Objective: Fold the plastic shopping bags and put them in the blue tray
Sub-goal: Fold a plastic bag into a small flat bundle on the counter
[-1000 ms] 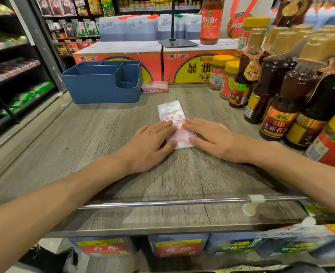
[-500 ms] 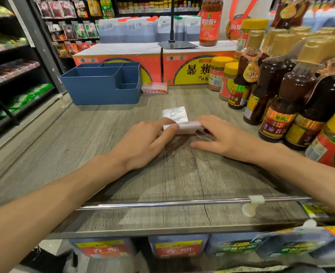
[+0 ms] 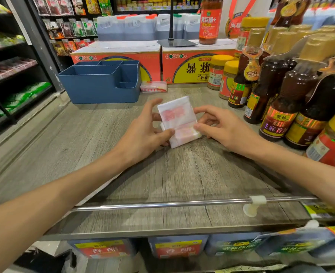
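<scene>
A folded white plastic bag with pink print (image 3: 177,120) is held tilted up off the wooden shelf (image 3: 182,174) between both hands. My left hand (image 3: 143,133) pinches its lower left edge with the thumb on top. My right hand (image 3: 220,126) pinches its right edge, thumb on the front flap. The blue tray (image 3: 99,83), with several compartments, stands at the back left and looks empty from here. A small stack of bags with red print (image 3: 153,87) lies just right of the tray.
Dark sauce bottles (image 3: 281,99) and yellow-lidded jars (image 3: 220,73) crowd the right side, close to my right arm. Orange cartons (image 3: 184,66) line the back. A metal rail (image 3: 162,203) runs along the shelf's front edge. Store racks stand at the left.
The bag lay flat under both palms, then was folded over away from me. Now both hands have lifted it off the shelf, tilted up, and pinch its edges.
</scene>
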